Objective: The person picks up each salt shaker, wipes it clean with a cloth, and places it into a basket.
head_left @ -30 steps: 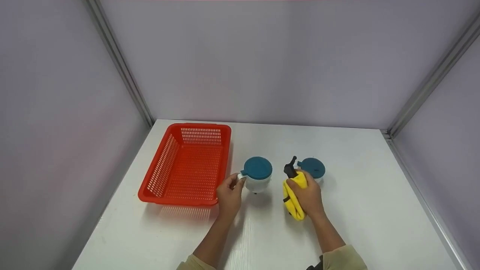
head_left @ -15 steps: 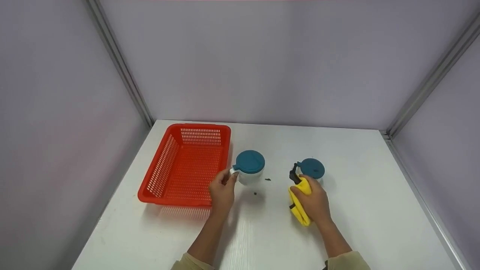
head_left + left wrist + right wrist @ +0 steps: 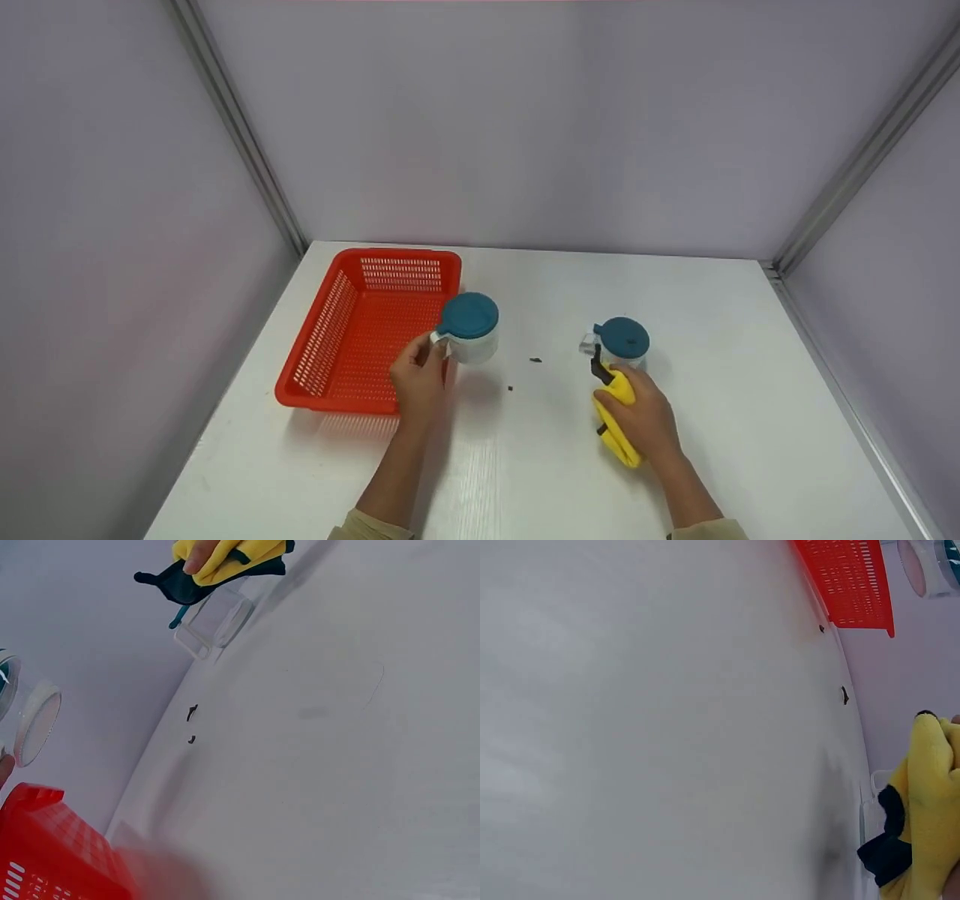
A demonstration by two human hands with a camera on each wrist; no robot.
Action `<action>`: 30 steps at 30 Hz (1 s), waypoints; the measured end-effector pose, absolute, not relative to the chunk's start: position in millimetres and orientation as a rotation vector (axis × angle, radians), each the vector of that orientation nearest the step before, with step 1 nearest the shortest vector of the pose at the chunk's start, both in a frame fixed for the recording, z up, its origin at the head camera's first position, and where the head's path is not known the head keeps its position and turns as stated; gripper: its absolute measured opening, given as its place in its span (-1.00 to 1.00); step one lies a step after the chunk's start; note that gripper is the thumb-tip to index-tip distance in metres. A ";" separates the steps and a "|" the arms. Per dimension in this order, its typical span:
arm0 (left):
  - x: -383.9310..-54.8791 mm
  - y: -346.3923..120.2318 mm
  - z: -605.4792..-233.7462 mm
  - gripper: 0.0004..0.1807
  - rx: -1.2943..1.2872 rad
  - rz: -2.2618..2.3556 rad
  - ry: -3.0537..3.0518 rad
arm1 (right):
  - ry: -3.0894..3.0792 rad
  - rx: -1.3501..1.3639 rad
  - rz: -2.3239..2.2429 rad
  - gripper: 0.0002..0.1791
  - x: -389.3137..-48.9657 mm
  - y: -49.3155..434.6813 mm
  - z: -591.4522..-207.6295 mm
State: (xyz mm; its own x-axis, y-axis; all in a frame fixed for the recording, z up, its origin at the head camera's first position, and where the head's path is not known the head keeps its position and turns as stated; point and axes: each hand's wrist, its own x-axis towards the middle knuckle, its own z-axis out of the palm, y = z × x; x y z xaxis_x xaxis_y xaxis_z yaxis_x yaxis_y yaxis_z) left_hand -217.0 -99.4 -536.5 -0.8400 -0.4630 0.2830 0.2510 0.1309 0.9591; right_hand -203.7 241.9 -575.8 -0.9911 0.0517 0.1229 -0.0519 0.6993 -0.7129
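Head cam: your L hand [image 3: 418, 384] pinches the handle [image 3: 438, 337] of a lidded jar [image 3: 472, 343], held off the table [image 3: 525, 472] by the R side of the red basket [image 3: 286, 391]. Risk: one-sided pinch, so jar could tip or slip; base could clip the rim if carried too low. Jar's approx. upright, lid up, long axis roughly vert., handle pointing L & twd you. Your R hand [image 3: 651, 420] grips a yellow cloth [image 3: 619, 442] nr the 2nd jar [image 3: 625, 341]; a careless pull could knock that jar.

L wrist: jar base shows above basket; exact tilt unclear. Dark bits [image 3: 192, 713] lie on table.

R wrist: cloth's bunched, its dark end by 2nd jar; can't tell if touching.
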 end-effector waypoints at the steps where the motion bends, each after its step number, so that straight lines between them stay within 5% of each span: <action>1: -217.0 -101.7 -536.6 -0.75 0.200 -1.754 -1.885 | -2.780 -0.003 1.171 -0.34 -202.7 243.4 -576.7; 30: -221.3 -155.1 -538.1 -0.71 0.379 -1.697 -1.921 | -2.925 -0.069 1.067 -0.25 -193.2 276.8 -592.2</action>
State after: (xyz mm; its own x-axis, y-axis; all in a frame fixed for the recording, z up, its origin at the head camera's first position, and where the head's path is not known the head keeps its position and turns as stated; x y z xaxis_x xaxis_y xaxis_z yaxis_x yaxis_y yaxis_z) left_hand -221.3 -155.1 -538.1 -0.8129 -0.5431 0.2104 0.1419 0.1657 0.9759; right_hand -193.2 276.8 -592.2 -0.9986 0.0511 0.0110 0.0320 0.7644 -0.6440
